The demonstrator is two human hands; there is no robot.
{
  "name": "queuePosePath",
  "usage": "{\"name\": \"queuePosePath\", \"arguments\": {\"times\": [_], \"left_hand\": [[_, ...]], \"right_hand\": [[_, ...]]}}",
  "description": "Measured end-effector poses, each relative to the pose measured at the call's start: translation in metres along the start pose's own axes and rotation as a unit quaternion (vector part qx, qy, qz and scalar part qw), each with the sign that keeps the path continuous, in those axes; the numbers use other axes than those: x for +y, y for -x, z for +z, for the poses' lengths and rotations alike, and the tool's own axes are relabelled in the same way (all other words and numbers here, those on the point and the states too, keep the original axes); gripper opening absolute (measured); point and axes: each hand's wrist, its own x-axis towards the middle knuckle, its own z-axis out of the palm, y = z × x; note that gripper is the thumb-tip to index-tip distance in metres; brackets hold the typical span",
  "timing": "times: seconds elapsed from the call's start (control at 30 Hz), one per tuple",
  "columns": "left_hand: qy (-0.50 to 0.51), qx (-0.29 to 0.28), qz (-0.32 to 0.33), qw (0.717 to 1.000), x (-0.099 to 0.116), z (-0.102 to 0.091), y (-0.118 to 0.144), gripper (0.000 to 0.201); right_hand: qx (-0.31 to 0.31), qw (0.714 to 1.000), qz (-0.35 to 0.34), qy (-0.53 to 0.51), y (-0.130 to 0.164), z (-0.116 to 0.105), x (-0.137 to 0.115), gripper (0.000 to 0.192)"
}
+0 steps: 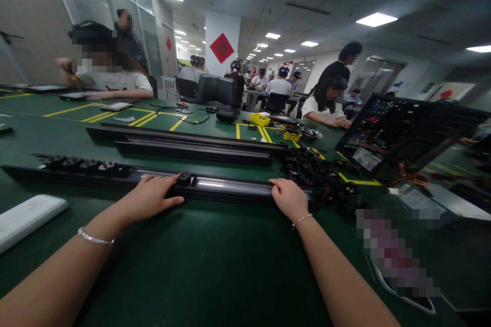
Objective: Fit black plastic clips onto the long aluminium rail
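Note:
A long black channel rail [233, 187] lies across the green table in front of me. Several small black-and-silver modules [90, 164] sit in its left part. One single black module [185, 178] stands in the channel near the middle. My left hand [151, 196] rests on the rail with thumb and fingers apart, the fingertips touching that single module. At the right, my right hand [289, 196] is closed over the rail's near edge, its lower fingers hidden. Just past the right end lies a heap of similar black parts [322, 173].
Behind lie two more black rails [192, 148]. A white case [30, 219] is at left, an open computer chassis [383, 133] at right. Yellow bins [260, 119] and cables [184, 112] lie farther back. A co-worker [111, 71] sits across the table.

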Motion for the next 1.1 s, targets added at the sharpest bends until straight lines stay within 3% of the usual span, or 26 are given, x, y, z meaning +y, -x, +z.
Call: {"name": "queuePosePath", "arguments": {"times": [1.1], "left_hand": [[-0.001,0.021,0.032,0.999,0.031,0.003,-0.007,0.078]], "right_hand": [[0.005,1.0,-0.007,0.012,-0.002,0.003,0.001,0.035]]}}
